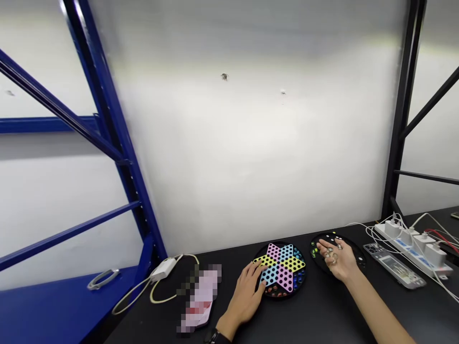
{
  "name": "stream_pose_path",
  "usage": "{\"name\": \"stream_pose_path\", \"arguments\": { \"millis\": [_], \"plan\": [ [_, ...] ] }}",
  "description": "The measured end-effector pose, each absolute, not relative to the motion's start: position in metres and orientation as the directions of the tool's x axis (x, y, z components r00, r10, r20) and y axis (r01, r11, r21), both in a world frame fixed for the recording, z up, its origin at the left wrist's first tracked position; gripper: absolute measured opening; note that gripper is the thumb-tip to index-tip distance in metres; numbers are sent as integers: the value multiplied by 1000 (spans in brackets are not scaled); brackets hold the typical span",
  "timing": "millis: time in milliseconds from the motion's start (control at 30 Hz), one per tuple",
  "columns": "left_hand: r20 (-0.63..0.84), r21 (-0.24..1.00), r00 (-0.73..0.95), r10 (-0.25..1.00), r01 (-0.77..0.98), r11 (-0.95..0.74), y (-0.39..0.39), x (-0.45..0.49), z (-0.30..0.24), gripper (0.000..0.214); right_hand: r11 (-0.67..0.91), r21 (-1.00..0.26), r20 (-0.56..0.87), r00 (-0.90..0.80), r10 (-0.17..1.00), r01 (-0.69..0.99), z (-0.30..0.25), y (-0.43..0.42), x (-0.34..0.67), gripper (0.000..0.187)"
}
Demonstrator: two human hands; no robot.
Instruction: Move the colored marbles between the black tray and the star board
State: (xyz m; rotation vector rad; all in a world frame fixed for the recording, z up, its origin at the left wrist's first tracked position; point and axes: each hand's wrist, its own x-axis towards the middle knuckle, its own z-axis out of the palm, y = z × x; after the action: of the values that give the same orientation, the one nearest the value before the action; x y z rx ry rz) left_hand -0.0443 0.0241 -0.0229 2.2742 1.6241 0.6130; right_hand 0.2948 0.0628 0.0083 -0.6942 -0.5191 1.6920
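Observation:
A round Chinese checkers board [278, 270] with a pink, blue and yellow star lies on the black table, coloured marbles [298, 277] sitting around the star under its rim. My left hand [247, 291] rests at the board's left edge, fingers stretched out over the yellow and blue points, holding nothing. To the right, my right hand [339, 260] is turned palm up with several clear-looking marbles [332, 256] cupped in it. Beneath that hand is a round black tray [317, 263], partly hidden, with green and white pieces [314, 251] in it.
A phone [394, 265] and a white power strip [412, 246] with plugs and cables lie at the right. On the left are a pink phone-like item [202, 298], partly pixelated, and a white adapter [164, 269] with its cable. Blue rack posts [118, 138] stand at the left.

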Motion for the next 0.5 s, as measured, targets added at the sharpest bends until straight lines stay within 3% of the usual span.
{"name": "stream_pose_path", "arguments": {
  "millis": [67,167,233,367,500],
  "plan": [
    [184,460,278,943,823,-332,23,-45,-23,41,-223,-772,-162,-155,974,-595,6,74,276,22],
    [180,466,279,943,821,-331,21,-44,-21,41,-127,-954,-102,-104,989,-273,1,92,246,27],
    [177,471,280,944,818,-331,20,-44,-19,41,-74,-993,-67,-77,995,-95,-3,104,225,29],
    [169,478,271,948,819,-319,17,-42,-17,40,62,-960,50,-53,997,271,-11,127,188,34],
    [176,481,259,950,819,-313,16,-44,-19,40,191,-768,180,-79,980,611,-14,150,160,30]
  ]
}}
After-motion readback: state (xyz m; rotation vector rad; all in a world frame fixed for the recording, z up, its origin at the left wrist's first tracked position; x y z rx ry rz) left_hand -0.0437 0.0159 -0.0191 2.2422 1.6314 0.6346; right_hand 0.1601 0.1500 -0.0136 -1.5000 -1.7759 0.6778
